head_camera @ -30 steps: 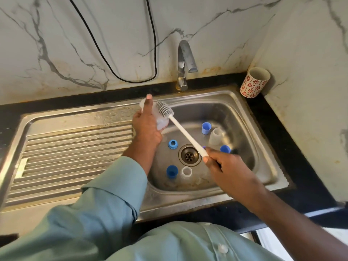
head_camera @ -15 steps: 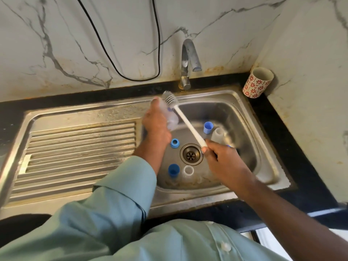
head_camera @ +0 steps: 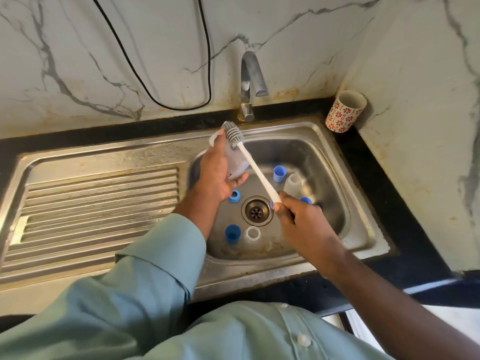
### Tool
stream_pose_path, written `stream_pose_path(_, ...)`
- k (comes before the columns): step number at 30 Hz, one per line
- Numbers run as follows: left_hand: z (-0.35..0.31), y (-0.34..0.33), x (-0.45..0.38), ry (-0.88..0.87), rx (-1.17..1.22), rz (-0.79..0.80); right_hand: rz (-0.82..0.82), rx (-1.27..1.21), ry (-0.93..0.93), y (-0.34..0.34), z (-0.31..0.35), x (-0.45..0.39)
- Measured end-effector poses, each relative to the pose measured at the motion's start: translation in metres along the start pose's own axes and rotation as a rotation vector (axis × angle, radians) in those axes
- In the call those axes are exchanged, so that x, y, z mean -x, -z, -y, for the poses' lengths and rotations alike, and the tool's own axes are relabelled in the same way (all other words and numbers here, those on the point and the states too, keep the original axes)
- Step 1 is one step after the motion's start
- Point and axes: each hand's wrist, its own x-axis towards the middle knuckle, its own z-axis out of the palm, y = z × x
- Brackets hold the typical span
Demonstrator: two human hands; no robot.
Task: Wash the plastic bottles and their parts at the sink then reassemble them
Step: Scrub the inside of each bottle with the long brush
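Left hand [head_camera: 217, 175] grips the clear bottle [head_camera: 235, 162]; right hand [head_camera: 298, 219] clasps the brush [head_camera: 249, 162] handle.

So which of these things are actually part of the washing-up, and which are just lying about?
Part of the job:
bottle in left hand
brush in right hand
blue caps
blue ring
white ring
clear bottle
sink
tap

Just lying about:
flowered cup
black cable

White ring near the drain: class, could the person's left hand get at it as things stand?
Probably not at once: the left hand grips a clear bottle. The white ring itself lies uncovered on the sink floor, just below that wrist.
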Motion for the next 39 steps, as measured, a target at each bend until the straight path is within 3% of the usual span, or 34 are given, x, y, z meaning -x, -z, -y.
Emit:
stream_pose_path(5, -0.015, 0.007, -0.005, -0.068, 0.113, -0.140, 0.093, 0.078, 0.040, 0.002, -0.006, 0.019)
stream_pose_path(9, 0.000, -0.005, 0.000, -0.041, 0.063, -0.105, 0.051, 0.034, 0.004, -0.005, 0.004, 0.001)
stream_pose_path(12, -0.013, 0.000, -0.003, -0.114, 0.060, -0.153, 0.050, 0.017, 0.009, -0.003, 0.001, 0.010)
stream_pose_path(17, 0.010, -0.012, 0.012, -0.176, -0.060, -0.009, -0.003, -0.126, -0.122, 0.006, 0.007, 0.003)
stream_pose_path(21, -0.003, -0.001, 0.004, -0.151, 0.189, -0.069, 0.071, -0.128, -0.109, 0.006, 0.004, 0.014)
stream_pose_path(24, 0.005, -0.007, 0.011, -0.202, -0.006, 0.007, 0.025, -0.233, -0.176, 0.007, 0.007, 0.010)
stream_pose_path(29, -0.004, 0.001, 0.003, -0.175, 0.146, -0.065, 0.069, -0.237, -0.159, 0.008, 0.007, 0.014)
stream_pose_path(32, 0.001, -0.005, 0.006, -0.213, -0.010, -0.054, 0.050, -0.242, -0.170, 0.008, 0.010, 0.006)
stream_pose_path(35, -0.006, -0.001, 0.001, -0.237, 0.075, -0.110, 0.071, -0.231, -0.146, 0.008, 0.008, 0.006)
stream_pose_path(39, -0.002, -0.001, 0.000, -0.216, 0.006, -0.034, 0.021, -0.264, -0.166, 0.008, 0.008, 0.000)
